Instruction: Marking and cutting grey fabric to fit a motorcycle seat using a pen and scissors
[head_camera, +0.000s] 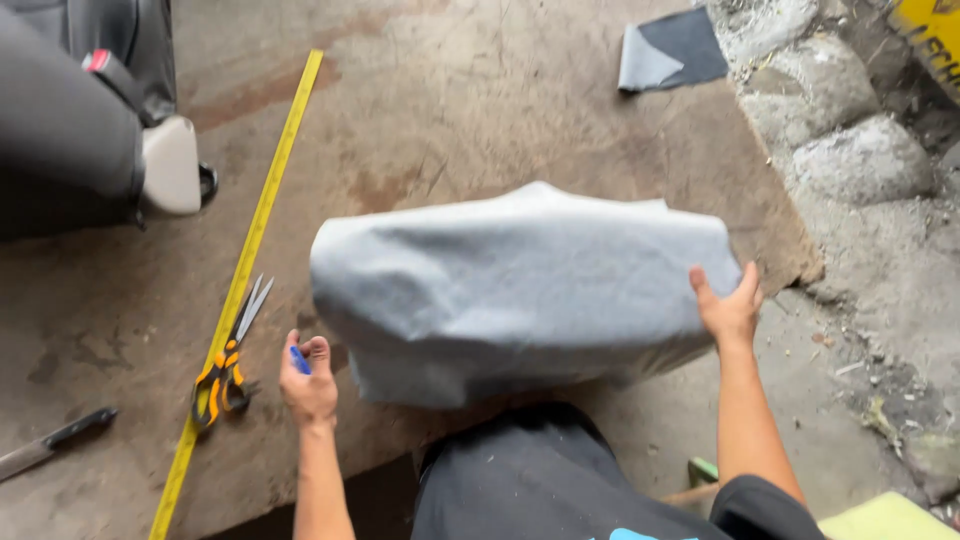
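Grey fabric (520, 290), draped in a bulging mound, sits at the centre of the worn board (450, 100). At 4 o'clock of it, the right hand (730, 308) presses its edge with fingers spread. At 8 o'clock, the left hand (308, 382) is curled around a small blue object (300, 360), just beside the cloth. Orange-handled scissors (228, 365) lie on a yellow measuring tape (245, 270) at 9 o'clock.
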